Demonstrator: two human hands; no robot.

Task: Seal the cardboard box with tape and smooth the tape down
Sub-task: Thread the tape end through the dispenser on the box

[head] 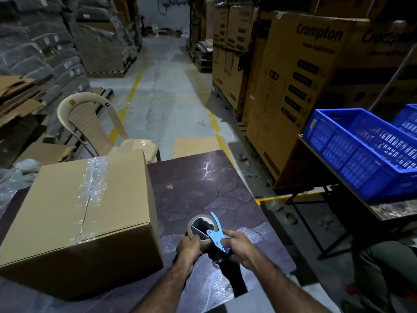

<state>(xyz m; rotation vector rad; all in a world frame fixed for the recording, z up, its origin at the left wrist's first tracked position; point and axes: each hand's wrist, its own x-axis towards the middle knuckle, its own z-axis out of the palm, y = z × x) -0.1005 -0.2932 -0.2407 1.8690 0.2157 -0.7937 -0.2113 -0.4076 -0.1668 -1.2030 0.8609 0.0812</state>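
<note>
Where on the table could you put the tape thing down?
The dark table is bare right of the cardboard box, ahead of both hands holding the tape dispenser. The left side is crowded by the box.

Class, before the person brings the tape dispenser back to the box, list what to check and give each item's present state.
1. Cardboard box flaps closed: ok.
2. Clear tape along the top seam: ok, though wrinkled.
3. Tape smoothed flat: not ok.
4. Tape dispenser held by left hand and right hand: ok.
5. Free tape end ready to stick: cannot tell.
6. Table beside the box free: ok.
</note>
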